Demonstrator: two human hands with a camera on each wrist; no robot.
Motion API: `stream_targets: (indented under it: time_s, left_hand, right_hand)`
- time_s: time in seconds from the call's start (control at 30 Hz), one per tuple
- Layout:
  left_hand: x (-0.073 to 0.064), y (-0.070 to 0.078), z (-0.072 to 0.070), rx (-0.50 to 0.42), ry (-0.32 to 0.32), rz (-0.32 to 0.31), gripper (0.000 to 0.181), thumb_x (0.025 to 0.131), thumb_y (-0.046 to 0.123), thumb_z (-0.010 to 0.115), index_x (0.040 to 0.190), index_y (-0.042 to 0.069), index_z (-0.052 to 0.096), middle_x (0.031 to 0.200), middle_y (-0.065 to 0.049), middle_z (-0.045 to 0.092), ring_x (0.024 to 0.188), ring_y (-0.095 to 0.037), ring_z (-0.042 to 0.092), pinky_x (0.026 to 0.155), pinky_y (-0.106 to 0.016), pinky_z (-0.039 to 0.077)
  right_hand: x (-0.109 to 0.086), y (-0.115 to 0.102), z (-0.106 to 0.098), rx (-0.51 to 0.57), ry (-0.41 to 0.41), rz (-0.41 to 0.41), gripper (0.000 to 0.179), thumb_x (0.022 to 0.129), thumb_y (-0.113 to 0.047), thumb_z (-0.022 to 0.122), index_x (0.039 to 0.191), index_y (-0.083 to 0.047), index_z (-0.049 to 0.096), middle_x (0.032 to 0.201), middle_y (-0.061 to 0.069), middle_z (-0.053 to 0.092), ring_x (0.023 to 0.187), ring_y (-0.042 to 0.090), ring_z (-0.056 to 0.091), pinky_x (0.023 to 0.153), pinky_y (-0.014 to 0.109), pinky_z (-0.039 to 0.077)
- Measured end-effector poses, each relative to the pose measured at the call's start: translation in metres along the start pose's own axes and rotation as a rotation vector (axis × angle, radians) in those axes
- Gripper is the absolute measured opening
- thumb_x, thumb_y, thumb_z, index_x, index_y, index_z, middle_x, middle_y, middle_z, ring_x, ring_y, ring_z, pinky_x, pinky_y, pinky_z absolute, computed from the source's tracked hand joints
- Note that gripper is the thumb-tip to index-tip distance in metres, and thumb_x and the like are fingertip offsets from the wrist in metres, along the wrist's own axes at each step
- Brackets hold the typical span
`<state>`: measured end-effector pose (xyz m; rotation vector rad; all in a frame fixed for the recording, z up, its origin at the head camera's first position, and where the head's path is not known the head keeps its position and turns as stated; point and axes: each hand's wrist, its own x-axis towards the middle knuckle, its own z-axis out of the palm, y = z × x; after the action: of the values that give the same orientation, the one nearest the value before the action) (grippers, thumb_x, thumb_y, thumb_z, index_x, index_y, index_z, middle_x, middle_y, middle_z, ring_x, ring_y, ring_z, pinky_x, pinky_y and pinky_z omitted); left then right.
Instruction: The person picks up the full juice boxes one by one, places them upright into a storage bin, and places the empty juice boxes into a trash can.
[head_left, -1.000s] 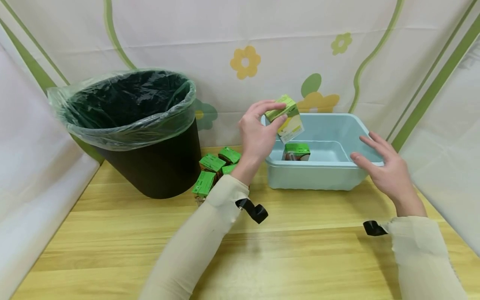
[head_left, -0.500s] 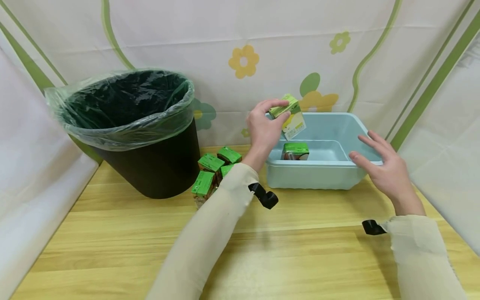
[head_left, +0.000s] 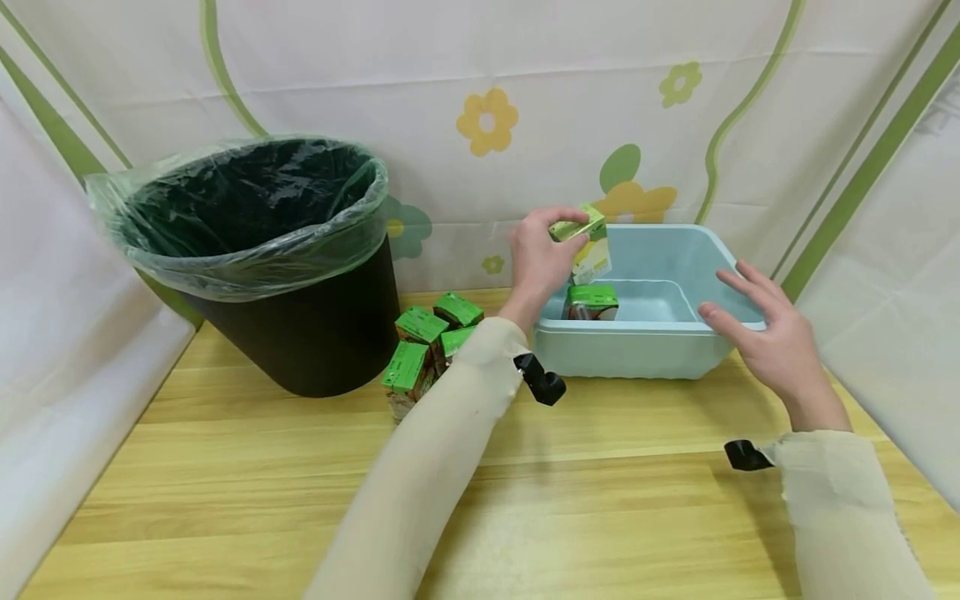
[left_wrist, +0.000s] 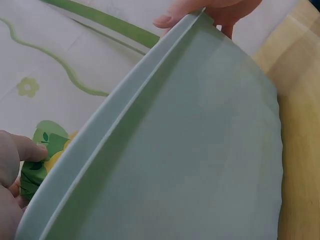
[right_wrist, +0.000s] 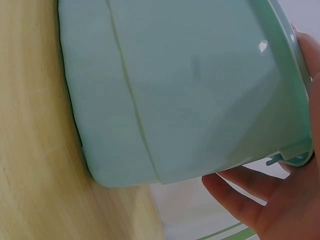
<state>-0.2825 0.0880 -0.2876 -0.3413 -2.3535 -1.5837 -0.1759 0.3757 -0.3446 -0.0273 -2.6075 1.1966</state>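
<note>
Take the blue tub [head_left: 630, 354] as the dial, twelve o'clock pointing away from the person, and here's the left hand [head_left: 542, 258] in action at ten o'clock: thumb and fingers pinching a pale-green carton [head_left: 592, 260] with yellow print, held tilted over the tub's near-left inside! Right below it, at nine o'clock on the tub floor, sits a green-topped brown carton [head_left: 600, 296]; whether the two touch, nobody can tell from here.

Swing round to four o'clock, and there's the right hand [head_left: 776, 342] at the corner, fingers spread, thumb over the front rim. The right wrist view has the other fingers lying along the outside of the end wall, and what a steady picture that makes.

Out at nine o'clock, well clear of the tub, a huddle of green-topped cartons [head_left: 407, 367], at least four in sight, partly hidden by the left sleeve [head_left: 420, 467]. Just beyond them stands the black bin [head_left: 337, 342], its translucent green liner [head_left: 300, 271] folded over the rim.

All of it plays out on a wood-grain table [head_left: 600, 508], with a white curtain [head_left: 570, 108] of orange and green flowers at twelve o'clock!
</note>
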Motion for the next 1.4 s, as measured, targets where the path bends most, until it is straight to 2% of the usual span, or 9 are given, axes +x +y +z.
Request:
stream_targets:
  time_s: [0.07, 0.13, 0.3, 0.7, 0.87, 0.97, 1.1, 1.2, 1.4]
  left_hand:
    - [0.001, 0.001, 0.0, 0.028, -0.025, -0.004, 0.02, 0.095, 0.015, 0.081, 0.115, 0.021, 0.082, 0.131, 0.006, 0.075, 0.103, -0.015, 0.071, 0.108, -0.027, 0.051]
    - [0.002, 0.002, 0.001, 0.056, -0.058, -0.011, 0.02, 0.095, 0.016, 0.081, 0.114, 0.022, 0.082, 0.132, 0.007, 0.075, 0.105, -0.015, 0.072, 0.108, -0.027, 0.051]
    - [0.004, 0.004, 0.005, 0.111, -0.124, -0.028, 0.019, 0.094, 0.016, 0.082, 0.111, 0.024, 0.082, 0.137, 0.008, 0.073, 0.139, -0.012, 0.059, 0.114, -0.029, 0.049]
    - [0.008, 0.004, 0.013, 0.186, -0.217, -0.066, 0.018, 0.092, 0.01, 0.084, 0.105, 0.022, 0.083, 0.139, 0.005, 0.072, 0.134, -0.013, 0.063, 0.103, -0.027, 0.054]
    - [0.008, 0.002, 0.015, 0.219, -0.264, -0.064, 0.019, 0.092, 0.009, 0.083, 0.106, 0.022, 0.083, 0.136, 0.005, 0.073, 0.143, -0.018, 0.056, 0.108, -0.031, 0.053]
    - [0.007, 0.002, 0.015, 0.249, -0.297, -0.067, 0.02, 0.094, 0.007, 0.08, 0.107, 0.021, 0.083, 0.134, 0.005, 0.073, 0.144, -0.019, 0.054, 0.1, -0.027, 0.054]
    - [0.005, 0.001, 0.013, 0.269, -0.347, -0.074, 0.029, 0.098, -0.004, 0.069, 0.11, 0.019, 0.082, 0.13, 0.001, 0.074, 0.128, -0.018, 0.064, 0.079, -0.024, 0.052]
    - [0.005, 0.0, 0.011, 0.254, -0.346, -0.074, 0.031, 0.099, -0.004, 0.067, 0.113, 0.018, 0.082, 0.126, -0.003, 0.075, 0.12, -0.019, 0.067, 0.081, -0.025, 0.055]
    - [0.004, -0.002, 0.007, 0.176, -0.272, -0.064, 0.021, 0.098, 0.008, 0.076, 0.115, 0.018, 0.081, 0.123, -0.006, 0.077, 0.114, -0.018, 0.07, 0.094, -0.03, 0.06]
  right_hand:
    - [0.001, -0.001, 0.0, -0.001, -0.004, 0.0, 0.07, 0.103, -0.044, 0.066, 0.165, -0.023, 0.042, 0.179, -0.014, 0.013, 0.168, 0.034, 0.002, 0.127, 0.075, 0.002]
    - [0.001, -0.001, -0.001, -0.007, -0.004, -0.005, 0.069, 0.104, -0.043, 0.066, 0.165, -0.022, 0.041, 0.179, -0.014, 0.012, 0.168, 0.035, 0.002, 0.127, 0.076, 0.001]
    - [0.0, -0.001, -0.005, -0.013, -0.001, -0.006, 0.069, 0.104, -0.044, 0.066, 0.165, -0.022, 0.041, 0.178, -0.019, 0.013, 0.168, 0.033, 0.001, 0.127, 0.075, 0.001]
    - [-0.004, 0.005, -0.006, -0.006, 0.005, -0.011, 0.069, 0.103, -0.044, 0.066, 0.164, -0.024, 0.042, 0.174, -0.028, 0.015, 0.168, 0.031, 0.001, 0.127, 0.077, 0.001]
    - [-0.003, 0.005, -0.005, -0.004, 0.002, -0.01, 0.069, 0.103, -0.044, 0.066, 0.165, -0.024, 0.042, 0.175, -0.027, 0.015, 0.168, 0.031, 0.001, 0.127, 0.076, 0.001]
    - [-0.003, 0.005, -0.005, -0.005, -0.002, -0.008, 0.069, 0.103, -0.045, 0.066, 0.165, -0.025, 0.042, 0.175, -0.027, 0.014, 0.168, 0.032, 0.001, 0.126, 0.077, 0.001]
    - [-0.002, 0.004, -0.003, -0.005, -0.01, -0.006, 0.069, 0.103, -0.045, 0.066, 0.165, -0.025, 0.041, 0.175, -0.027, 0.013, 0.168, 0.033, 0.001, 0.126, 0.078, 0.001]
    - [-0.001, 0.003, -0.001, -0.005, -0.014, -0.01, 0.069, 0.103, -0.046, 0.066, 0.165, -0.026, 0.041, 0.175, -0.026, 0.013, 0.168, 0.034, 0.001, 0.126, 0.078, 0.001]
    - [-0.002, 0.003, -0.001, -0.007, -0.007, -0.018, 0.068, 0.104, -0.045, 0.066, 0.165, -0.025, 0.042, 0.175, -0.027, 0.014, 0.168, 0.033, 0.001, 0.126, 0.078, 0.001]
